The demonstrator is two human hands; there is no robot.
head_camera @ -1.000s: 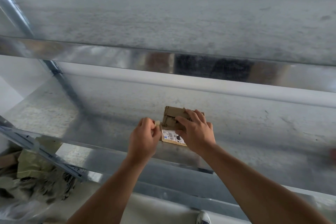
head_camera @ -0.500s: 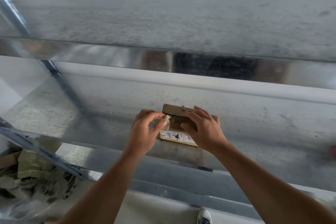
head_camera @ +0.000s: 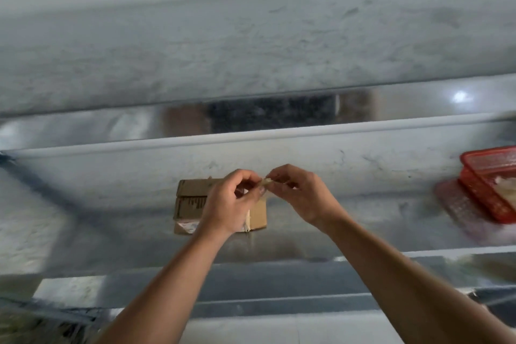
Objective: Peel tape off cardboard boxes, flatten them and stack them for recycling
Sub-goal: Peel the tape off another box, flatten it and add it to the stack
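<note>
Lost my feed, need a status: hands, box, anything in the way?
Both hands, left and right, pinching a tape scrap above the box. Box on metal shelf, unflattened. Red basket far right, clear.

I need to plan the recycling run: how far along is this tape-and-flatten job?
Early. Done: a bit of pale tape is off the small brown cardboard box, pinched between the left hand and right hand. In hand: handling that scrap above the box. Left: a pale strip remains at the box's front edge; whether the box is flattened cannot be told, and no stack is visible on the metal shelf.
</note>
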